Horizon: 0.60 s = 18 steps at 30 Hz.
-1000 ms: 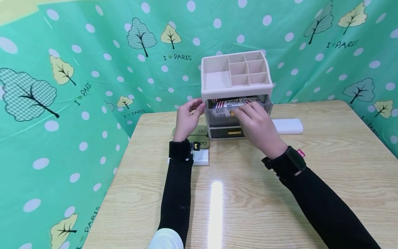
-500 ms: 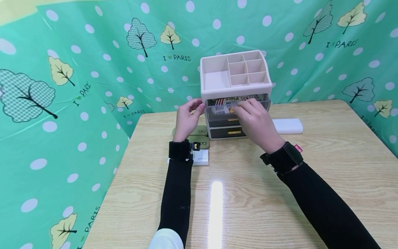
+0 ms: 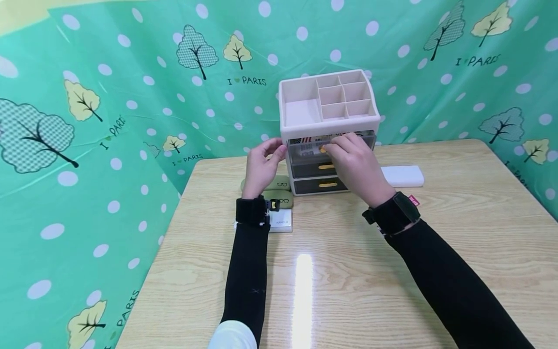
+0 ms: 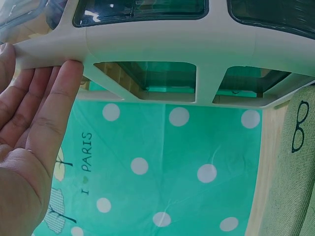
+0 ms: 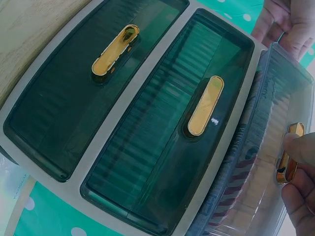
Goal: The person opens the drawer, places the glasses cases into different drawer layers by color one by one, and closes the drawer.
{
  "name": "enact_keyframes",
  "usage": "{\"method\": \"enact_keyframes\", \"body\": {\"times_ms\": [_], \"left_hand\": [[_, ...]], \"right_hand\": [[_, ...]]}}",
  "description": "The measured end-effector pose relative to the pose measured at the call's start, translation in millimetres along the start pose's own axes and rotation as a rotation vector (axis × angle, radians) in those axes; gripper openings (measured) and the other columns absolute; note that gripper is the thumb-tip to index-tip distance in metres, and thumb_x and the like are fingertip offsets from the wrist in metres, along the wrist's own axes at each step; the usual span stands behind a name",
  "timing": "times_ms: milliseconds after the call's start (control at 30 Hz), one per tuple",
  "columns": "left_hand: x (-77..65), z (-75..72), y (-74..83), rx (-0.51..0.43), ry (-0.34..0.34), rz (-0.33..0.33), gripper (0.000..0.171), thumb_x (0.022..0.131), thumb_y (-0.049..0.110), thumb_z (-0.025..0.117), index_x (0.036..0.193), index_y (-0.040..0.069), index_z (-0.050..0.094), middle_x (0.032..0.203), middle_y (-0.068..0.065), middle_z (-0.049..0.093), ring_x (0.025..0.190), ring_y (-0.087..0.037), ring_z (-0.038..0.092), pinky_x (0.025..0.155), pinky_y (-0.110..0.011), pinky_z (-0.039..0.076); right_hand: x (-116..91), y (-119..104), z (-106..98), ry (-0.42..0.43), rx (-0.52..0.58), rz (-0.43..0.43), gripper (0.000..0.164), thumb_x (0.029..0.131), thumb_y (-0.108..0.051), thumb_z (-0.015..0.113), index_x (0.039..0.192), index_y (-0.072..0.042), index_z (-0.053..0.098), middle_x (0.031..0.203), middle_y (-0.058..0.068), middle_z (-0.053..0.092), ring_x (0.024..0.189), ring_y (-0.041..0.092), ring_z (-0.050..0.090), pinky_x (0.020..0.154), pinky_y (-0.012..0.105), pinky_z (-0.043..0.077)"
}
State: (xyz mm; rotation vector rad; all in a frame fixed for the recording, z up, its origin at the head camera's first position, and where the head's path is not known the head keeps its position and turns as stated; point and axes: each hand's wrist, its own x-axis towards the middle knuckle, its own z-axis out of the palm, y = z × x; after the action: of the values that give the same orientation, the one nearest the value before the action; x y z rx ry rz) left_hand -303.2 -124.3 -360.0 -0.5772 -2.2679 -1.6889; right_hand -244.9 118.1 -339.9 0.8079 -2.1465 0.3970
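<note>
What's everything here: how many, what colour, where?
Table: one, tan, underneath
Backdrop: one, dotted green, behind and left
Organizer: one, white, on the table
Drawers: three, smoky, in the organizer
Handles: three, gold, on the drawers
Packet: one, red striped, in top drawer
Cases: two, green, left of organizer
Box: one, silvery, before the cases
Oblong item: one, white, right of organizer
Tag: one, pinkish, by right wristband
Rounded item, unclear: one, white, bottom edge
Sleeves: two, black, foreground
Wristbands: two, black, at sleeve ends
Left grip: one, bare, organizer's left side
Right grip: one, bare, on top handle
</note>
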Motion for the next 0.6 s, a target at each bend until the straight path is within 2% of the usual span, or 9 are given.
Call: {"method": "enact_keyframes", "body": {"times_ms": [33, 233, 267, 600], "left_hand": [[-1.2, 0.0, 4.2, 0.001, 0.002, -0.004, 0.031, 0.100, 0.021, 0.066, 0.123, 0.000, 0.070, 0.114, -0.014, 0.072, 0.104, -0.022, 0.070, 0.088, -0.028, 0.060], [0.1, 1.3, 5.3, -0.002, 0.003, -0.038, 0.031, 0.100, 0.016, 0.066, 0.125, -0.003, 0.068, 0.118, -0.019, 0.071, 0.107, -0.029, 0.068, 0.089, -0.028, 0.060], [1.3, 1.1, 1.1, -0.011, 0.001, -0.036, 0.032, 0.100, 0.017, 0.066, 0.125, -0.002, 0.068, 0.118, -0.018, 0.071, 0.107, -0.028, 0.068, 0.089, -0.027, 0.060], [0.7, -0.9, -1.0, -0.036, -0.003, -0.025, 0.034, 0.099, 0.024, 0.068, 0.123, 0.000, 0.070, 0.116, -0.015, 0.071, 0.106, -0.023, 0.069, 0.089, -0.026, 0.060]], "right_hand": [[0.7, 0.4, 0.7, -0.001, -0.003, 0.001, 0.014, 0.091, 0.009, 0.071, 0.105, 0.007, 0.073, 0.103, 0.020, 0.071, 0.099, 0.037, 0.063, 0.093, 0.045, 0.055], [3.0, 2.7, 3.1, 0.005, -0.013, 0.012, 0.016, 0.090, 0.010, 0.072, 0.106, 0.007, 0.074, 0.103, 0.020, 0.072, 0.099, 0.037, 0.063, 0.092, 0.046, 0.056], [3.1, 3.0, 3.4, 0.005, -0.016, 0.013, 0.016, 0.090, 0.009, 0.073, 0.106, 0.006, 0.074, 0.102, 0.020, 0.072, 0.099, 0.037, 0.063, 0.092, 0.046, 0.056], [3.9, 4.7, 7.7, 0.007, -0.029, 0.014, 0.016, 0.091, 0.007, 0.073, 0.107, 0.005, 0.075, 0.101, 0.018, 0.072, 0.098, 0.036, 0.062, 0.092, 0.045, 0.056]]}}
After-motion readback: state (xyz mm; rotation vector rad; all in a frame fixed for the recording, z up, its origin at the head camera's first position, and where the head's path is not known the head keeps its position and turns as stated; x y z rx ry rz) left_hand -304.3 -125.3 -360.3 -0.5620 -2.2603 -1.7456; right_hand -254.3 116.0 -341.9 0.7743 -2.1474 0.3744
